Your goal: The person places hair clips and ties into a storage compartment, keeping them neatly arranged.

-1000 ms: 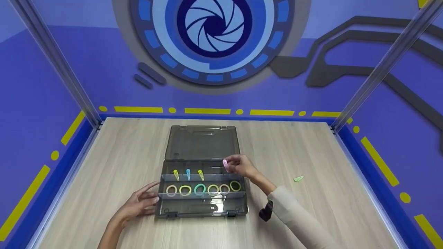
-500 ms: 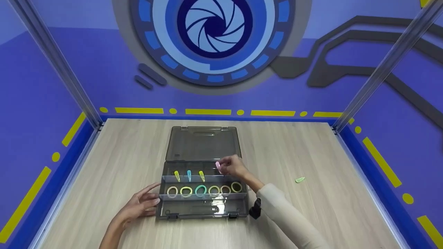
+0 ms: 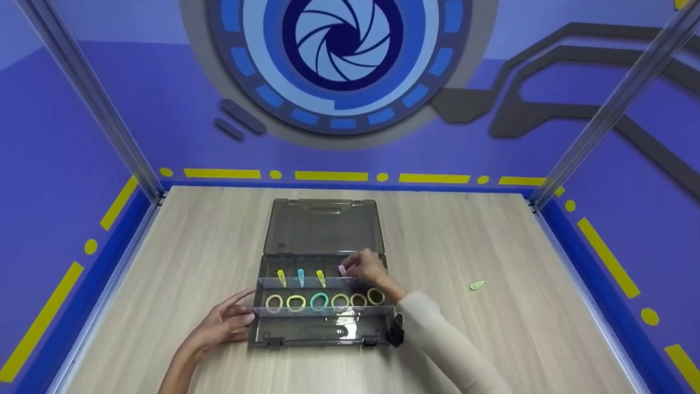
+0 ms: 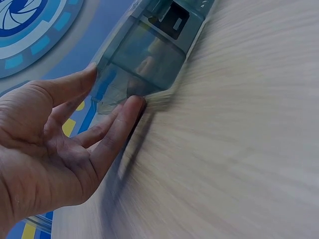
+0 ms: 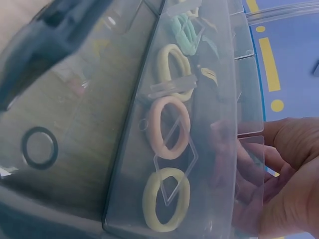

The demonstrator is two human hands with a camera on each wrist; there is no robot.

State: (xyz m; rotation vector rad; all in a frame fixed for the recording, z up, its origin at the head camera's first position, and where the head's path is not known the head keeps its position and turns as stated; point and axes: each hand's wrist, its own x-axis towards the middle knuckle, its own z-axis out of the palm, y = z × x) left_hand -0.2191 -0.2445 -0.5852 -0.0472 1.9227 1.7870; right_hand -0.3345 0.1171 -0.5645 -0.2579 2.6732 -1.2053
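Observation:
A smoky, see-through storage case (image 3: 322, 328) lies with its lid (image 3: 325, 227) folded back. My right hand (image 3: 365, 267) pinches a pink snap hair clip (image 3: 342, 270) over the back row, near the divider (image 3: 306, 282). Left of it, a yellow clip (image 3: 321, 278), a blue clip (image 3: 301, 277) and another yellow clip (image 3: 281, 278) stand spaced along that divider. Several hair ties (image 3: 319, 301) line the middle row; a peach hair tie (image 5: 169, 128) shows close up in the right wrist view. My left hand (image 3: 221, 324) touches the case's left side, its fingertips (image 4: 132, 104) at the corner.
A light green hair clip (image 3: 477, 285) lies on the wooden table (image 3: 525, 328) to the right of the case. Printed blue panels (image 3: 164, 109) and metal posts (image 3: 601, 120) enclose the table. A black device (image 3: 395, 330) hangs at the right wrist.
My right hand has moved left and slightly down with the pink hair clip, bringing it to the divider. The left hand stays at the case's side.

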